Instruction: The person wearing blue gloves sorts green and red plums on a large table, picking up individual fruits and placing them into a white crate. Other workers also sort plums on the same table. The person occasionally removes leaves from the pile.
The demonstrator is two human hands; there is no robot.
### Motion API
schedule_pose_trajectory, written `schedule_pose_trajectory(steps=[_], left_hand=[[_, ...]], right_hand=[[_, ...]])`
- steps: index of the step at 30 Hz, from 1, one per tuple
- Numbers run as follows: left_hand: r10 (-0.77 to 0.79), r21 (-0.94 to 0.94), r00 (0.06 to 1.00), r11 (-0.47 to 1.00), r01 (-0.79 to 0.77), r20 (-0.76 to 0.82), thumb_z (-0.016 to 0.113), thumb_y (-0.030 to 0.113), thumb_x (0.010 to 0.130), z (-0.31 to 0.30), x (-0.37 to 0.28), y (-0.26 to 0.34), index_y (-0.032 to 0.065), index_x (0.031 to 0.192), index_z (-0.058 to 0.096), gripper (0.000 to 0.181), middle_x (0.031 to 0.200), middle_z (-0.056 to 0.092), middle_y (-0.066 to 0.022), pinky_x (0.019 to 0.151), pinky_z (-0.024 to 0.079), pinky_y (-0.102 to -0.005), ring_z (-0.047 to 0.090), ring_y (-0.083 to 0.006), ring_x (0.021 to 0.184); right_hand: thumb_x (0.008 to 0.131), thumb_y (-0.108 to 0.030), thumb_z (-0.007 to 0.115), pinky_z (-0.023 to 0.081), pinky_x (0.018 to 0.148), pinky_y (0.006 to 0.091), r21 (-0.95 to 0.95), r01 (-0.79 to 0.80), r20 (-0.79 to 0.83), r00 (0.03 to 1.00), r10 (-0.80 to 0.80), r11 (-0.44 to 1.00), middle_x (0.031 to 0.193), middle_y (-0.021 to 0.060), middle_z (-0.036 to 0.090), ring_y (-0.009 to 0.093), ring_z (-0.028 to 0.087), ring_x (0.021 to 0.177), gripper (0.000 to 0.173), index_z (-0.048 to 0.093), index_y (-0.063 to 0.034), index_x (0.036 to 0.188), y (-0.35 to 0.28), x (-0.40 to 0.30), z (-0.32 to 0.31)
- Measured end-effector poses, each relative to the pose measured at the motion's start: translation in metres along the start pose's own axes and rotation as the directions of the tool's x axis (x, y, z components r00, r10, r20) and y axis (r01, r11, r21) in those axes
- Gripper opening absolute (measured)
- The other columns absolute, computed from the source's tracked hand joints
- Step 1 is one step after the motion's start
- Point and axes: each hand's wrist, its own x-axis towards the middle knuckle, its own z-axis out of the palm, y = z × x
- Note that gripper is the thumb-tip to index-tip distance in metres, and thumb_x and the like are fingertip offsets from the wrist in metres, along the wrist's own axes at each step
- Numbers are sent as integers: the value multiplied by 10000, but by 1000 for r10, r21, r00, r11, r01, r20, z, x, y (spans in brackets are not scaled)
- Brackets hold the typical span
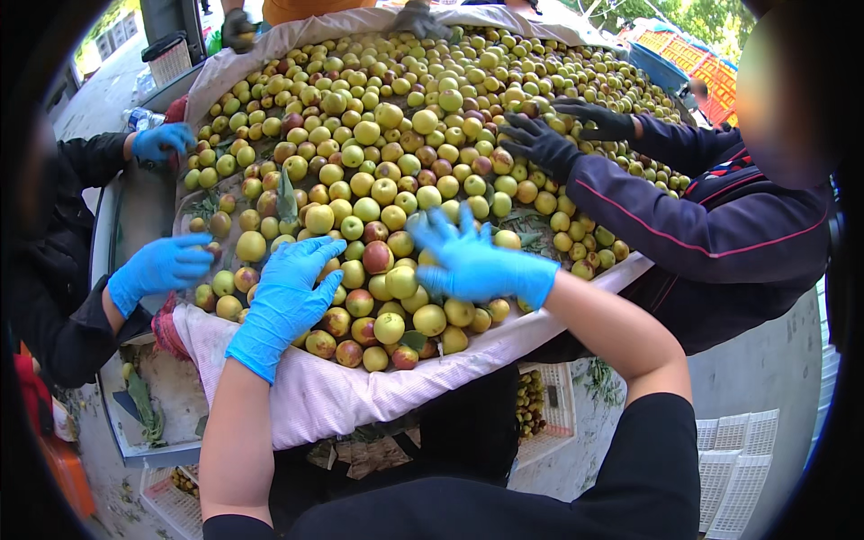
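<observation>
A broad heap of yellow-green fresh jujubes [368,208], many with red-brown patches, spreads before me on a cloth-lined sorting table. Its pale pink cloth edge [351,398] hangs over the side nearest me. My left hand [290,287], in a blue disposable glove, lies over the fruit at the near left. Its thumb stands apart from the fingers, and its palm is partly hidden. Blurred and with fingers spread, my right hand [472,260], gloved in blue too, hovers over or touches jujubes right of the middle. Nothing shows in its grasp. Green leaves [286,196] lie among the fruit.
A co-worker's blue-gloved hands [162,266] are at the left edge; another's dark-gloved hands [543,145] reach in from the right. More gloved hands [420,21] work at the far side. A plastic crate [557,405] holding jujubes sits below; white crates [736,459] stand at lower right.
</observation>
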Motion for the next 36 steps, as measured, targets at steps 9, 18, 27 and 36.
schedule_pose_trajectory(steps=[9, 18, 27, 36], left_hand=[[13, -123, 998, 992, -21, -64, 616, 99, 814, 1, 10, 2, 60, 1127, 595, 316, 1098, 605, -133, 916, 444, -354, 577, -272, 1024], [-32, -112, 999, 993, 30, -14, 596, 95, 837, -1, 7, 6, 55, 1140, 583, 305, 1101, 599, -133, 881, 459, -343, 581, -264, 1014], [-59, -141, 998, 988, 59, 4, 617, 135, 816, 7, 6, 7, 66, 1126, 585, 319, 1040, 617, -153, 835, 483, -368, 605, -297, 940], [-65, -66, 998, 996, 66, 8, 611, 151, 821, -1, 1, 8, 78, 1126, 589, 314, 1046, 605, -143, 828, 464, -376, 586, -301, 931]], right_hand=[[867, -491, 470, 122, 1053, 629, 161, -276, -433, 843, 319, 948, 1508, 137, 115, 395, 57, 1381, 726, 138, -223, 1454, 108, 111, -43], [911, -512, 290, 39, 1056, 633, -61, 80, -380, 920, -97, 995, 1505, 140, 126, 336, 107, 1387, 655, 202, -136, 1439, 27, 121, -3], [868, -492, 453, 155, 1058, 583, -46, -277, -497, 840, 219, 960, 1479, 150, 208, 381, 142, 1368, 724, 200, -126, 1439, 122, 19, -14], [912, -389, 449, 223, 1066, 499, 55, 388, -124, 917, -379, 920, 1417, 195, 291, 381, 250, 1321, 527, 369, -137, 1369, 13, -17, 0]])
